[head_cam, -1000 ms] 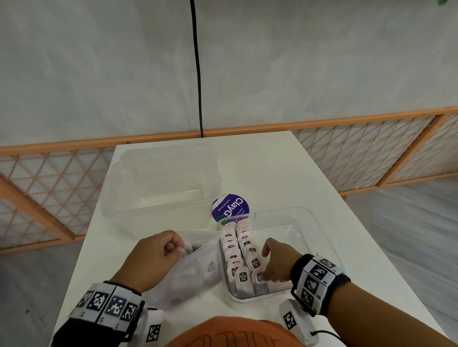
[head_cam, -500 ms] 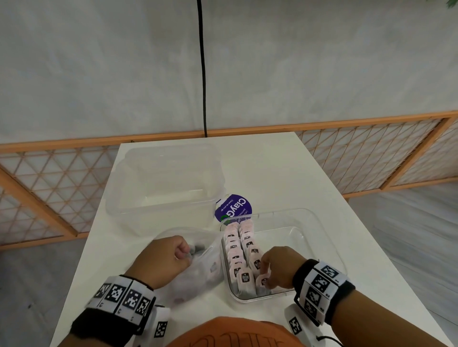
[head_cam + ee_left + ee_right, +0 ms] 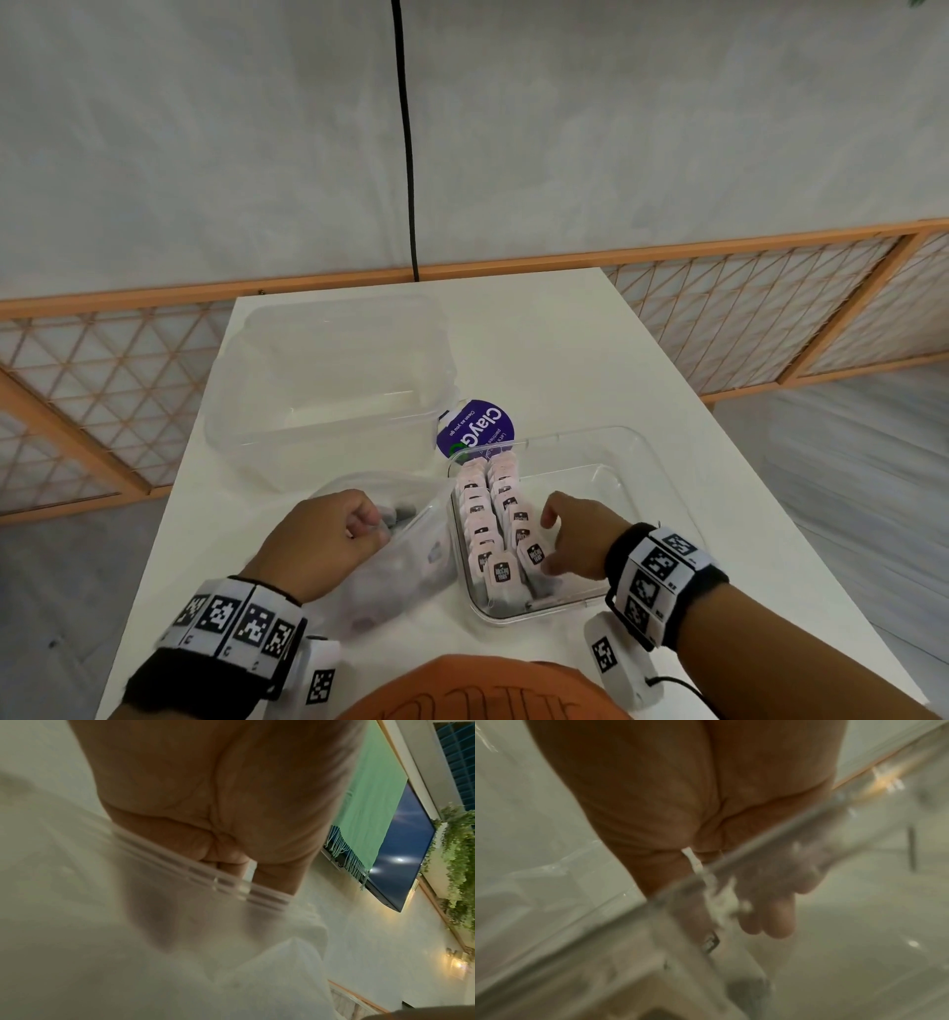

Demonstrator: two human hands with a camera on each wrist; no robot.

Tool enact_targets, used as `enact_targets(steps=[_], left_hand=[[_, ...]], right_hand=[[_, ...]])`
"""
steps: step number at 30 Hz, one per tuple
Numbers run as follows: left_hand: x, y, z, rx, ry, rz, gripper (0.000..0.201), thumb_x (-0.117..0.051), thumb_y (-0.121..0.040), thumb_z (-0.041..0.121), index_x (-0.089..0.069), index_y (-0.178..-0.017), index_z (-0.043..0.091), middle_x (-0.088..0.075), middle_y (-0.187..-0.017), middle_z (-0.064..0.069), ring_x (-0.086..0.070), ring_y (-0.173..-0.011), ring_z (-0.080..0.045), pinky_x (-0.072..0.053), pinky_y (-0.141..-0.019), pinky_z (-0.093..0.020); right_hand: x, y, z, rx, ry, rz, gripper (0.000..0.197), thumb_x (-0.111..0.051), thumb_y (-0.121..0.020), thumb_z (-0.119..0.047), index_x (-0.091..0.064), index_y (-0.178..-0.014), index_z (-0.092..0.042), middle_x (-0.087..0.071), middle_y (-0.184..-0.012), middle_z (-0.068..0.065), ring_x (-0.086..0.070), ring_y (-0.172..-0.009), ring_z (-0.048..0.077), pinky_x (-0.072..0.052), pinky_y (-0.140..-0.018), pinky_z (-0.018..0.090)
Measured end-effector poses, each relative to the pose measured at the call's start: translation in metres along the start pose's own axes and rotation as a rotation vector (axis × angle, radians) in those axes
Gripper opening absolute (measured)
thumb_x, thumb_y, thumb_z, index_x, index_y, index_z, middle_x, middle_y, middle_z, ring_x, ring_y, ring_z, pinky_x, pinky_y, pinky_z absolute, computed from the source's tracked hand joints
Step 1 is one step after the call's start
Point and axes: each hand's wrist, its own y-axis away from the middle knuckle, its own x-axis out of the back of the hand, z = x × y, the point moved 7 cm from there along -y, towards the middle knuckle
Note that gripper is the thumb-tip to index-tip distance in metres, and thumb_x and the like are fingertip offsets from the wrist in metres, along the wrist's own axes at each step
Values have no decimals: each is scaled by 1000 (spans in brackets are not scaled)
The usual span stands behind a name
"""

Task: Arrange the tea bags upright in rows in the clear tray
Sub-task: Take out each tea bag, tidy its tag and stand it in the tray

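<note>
The clear tray [image 3: 644,452] sits right of centre on the white table. Two rows of pink tea bags [image 3: 480,514] stand upright along its left side. My right hand [image 3: 560,539] is inside the tray beside the second row, thumb lifted, with its fingertips against the nearest tea bag [image 3: 534,555]. Seen through the tray wall [image 3: 757,845] in the right wrist view, its fingers [image 3: 777,919] are stretched out. My left hand [image 3: 354,527] grips the mouth of a soft clear zip bag [image 3: 405,565] left of the tray. The bag's seal strip [image 3: 180,862] runs under the curled fingers.
A large empty clear container [image 3: 328,390] stands at the back left of the table [image 3: 539,349]. A round purple label [image 3: 477,431] lies between it and the tray. Orange lattice railings flank the table, and a black cable hangs on the wall behind.
My right hand has spread, its thumb lifting off the front tea bag of the second row, which now stands in the tray. The left hand still grips the zip bag.
</note>
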Motion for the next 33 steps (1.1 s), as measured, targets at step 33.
enact_targets(steps=[33], left_hand=[[2,1,-3,22,21,-7,6,-68,-83,33,-64,-87,30,-66,-83,13,-58,-76,0,-41,-63,-15]], right_hand=[[-7,-3,-10,17,48,34,38,-78,-77,-23,-39,-73,-23,-48,-77,-7,-55,-80,19,-50,-78,27]])
